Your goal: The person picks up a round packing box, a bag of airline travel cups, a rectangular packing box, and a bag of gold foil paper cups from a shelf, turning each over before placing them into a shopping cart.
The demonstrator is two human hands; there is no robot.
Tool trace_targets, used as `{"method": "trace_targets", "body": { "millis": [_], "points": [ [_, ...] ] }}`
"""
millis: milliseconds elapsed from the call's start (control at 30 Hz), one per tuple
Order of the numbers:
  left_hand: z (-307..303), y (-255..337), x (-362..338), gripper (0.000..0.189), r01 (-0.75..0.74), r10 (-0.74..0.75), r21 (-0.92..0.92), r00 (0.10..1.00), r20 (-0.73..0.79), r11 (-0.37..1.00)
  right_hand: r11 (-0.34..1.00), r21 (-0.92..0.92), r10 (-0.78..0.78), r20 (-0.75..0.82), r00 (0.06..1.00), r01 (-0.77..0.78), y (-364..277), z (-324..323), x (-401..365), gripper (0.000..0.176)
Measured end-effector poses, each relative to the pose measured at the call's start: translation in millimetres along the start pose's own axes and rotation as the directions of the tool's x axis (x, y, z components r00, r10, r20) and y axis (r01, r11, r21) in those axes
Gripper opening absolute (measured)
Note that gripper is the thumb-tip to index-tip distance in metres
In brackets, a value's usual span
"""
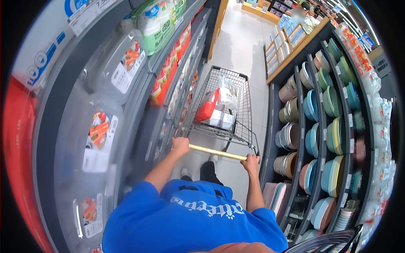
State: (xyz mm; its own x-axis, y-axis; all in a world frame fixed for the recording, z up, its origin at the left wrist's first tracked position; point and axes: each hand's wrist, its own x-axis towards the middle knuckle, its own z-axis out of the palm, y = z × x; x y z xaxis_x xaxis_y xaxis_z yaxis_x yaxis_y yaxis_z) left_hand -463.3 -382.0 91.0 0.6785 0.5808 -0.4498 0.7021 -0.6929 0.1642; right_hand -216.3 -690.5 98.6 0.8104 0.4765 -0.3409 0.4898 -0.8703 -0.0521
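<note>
Both my hands grip the yellow handle bar point(217, 152) of a wire shopping cart point(244, 122). My left hand point(180, 146) is wrapped round the bar's left end, close to the left shelves. Round the right end, near the cart's corner, my right hand point(250, 162) is closed. Inside the basket lie a red package point(207, 107), a clear-and-white plastic bag point(228, 92) and white boxes point(222, 119). The undersides of these goods are hidden.
Left shelves hold clear plastic containers point(126, 63), green-and-white packs point(154, 25) and red packs point(166, 74). On the right, shelves carry stacked coloured basins point(333, 175). A wood-edged display point(291, 40) and a person point(298, 14) are further ahead. Tiled floor point(238, 38) runs between.
</note>
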Motion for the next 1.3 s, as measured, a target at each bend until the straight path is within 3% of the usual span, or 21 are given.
{"method": "trace_targets", "body": {
  "millis": [233, 367, 467, 633, 767, 967, 1067, 1167, 1300],
  "points": [
    [35.9, -25.0, -47.0, 0.020, 0.002, -0.005, -0.050, 0.999, -0.043, 0.999, 0.998, -0.046, -0.036, 0.160, 0.986, 0.044, -2.5, 10.0, -50.6, 0.056],
    [41.4, -26.4, -75.4, 0.023, 0.090, -0.090, 0.004, 0.995, 0.043, 0.996, 0.987, -0.058, -0.132, 0.240, 0.962, 0.150, 11.7, 37.1, -54.3, 0.059],
    [51.4, -23.8, -92.8, 0.025, 0.117, -0.117, 0.001, 0.991, 0.070, 0.993, 0.986, -0.034, -0.153, 0.215, 0.965, 0.164, 14.9, 35.3, -69.3, 0.061],
    [30.5, 2.8, -131.4, 0.036, 0.160, -0.163, 0.031, 0.957, 0.241, 0.987, 0.972, -0.022, -0.225, 0.197, 0.954, 0.233, 28.3, 24.3, -89.1, 0.066],
    [46.1, 19.2, -154.5, 0.034, 0.230, -0.225, 0.016, 0.937, 0.269, 0.973, 0.936, -0.029, -0.349, 0.072, 0.934, 0.352, 50.4, 26.6, -97.7, 0.064],
    [97.3, 28.8, -185.8, 0.031, 0.287, -0.289, -0.065, 0.957, -0.022, 0.956, 0.904, -0.023, -0.416, 0.172, 0.893, 0.426, 72.2, 18.8, -116.5, 0.066],
    [87.7, 37.9, -203.7, 0.034, 0.281, -0.277, -0.031, 0.957, 0.092, 0.959, 0.908, -0.040, -0.397, 0.243, 0.885, 0.418, 80.0, 22.7, -125.7, 0.066],
    [94.2, 31.8, -211.6, 0.037, 0.255, -0.237, -0.020, 0.923, 0.304, 0.967, 0.915, -0.029, -0.375, 0.306, 0.875, 0.403, 87.9, 29.3, -135.6, 0.065],
    [105.1, 24.7, -225.7, 0.045, 0.172, -0.149, -0.021, 0.900, 0.410, 0.985, 0.927, -0.046, -0.334, 0.348, 0.876, 0.372, 91.4, 30.8, -153.4, 0.060]
  ]
}}
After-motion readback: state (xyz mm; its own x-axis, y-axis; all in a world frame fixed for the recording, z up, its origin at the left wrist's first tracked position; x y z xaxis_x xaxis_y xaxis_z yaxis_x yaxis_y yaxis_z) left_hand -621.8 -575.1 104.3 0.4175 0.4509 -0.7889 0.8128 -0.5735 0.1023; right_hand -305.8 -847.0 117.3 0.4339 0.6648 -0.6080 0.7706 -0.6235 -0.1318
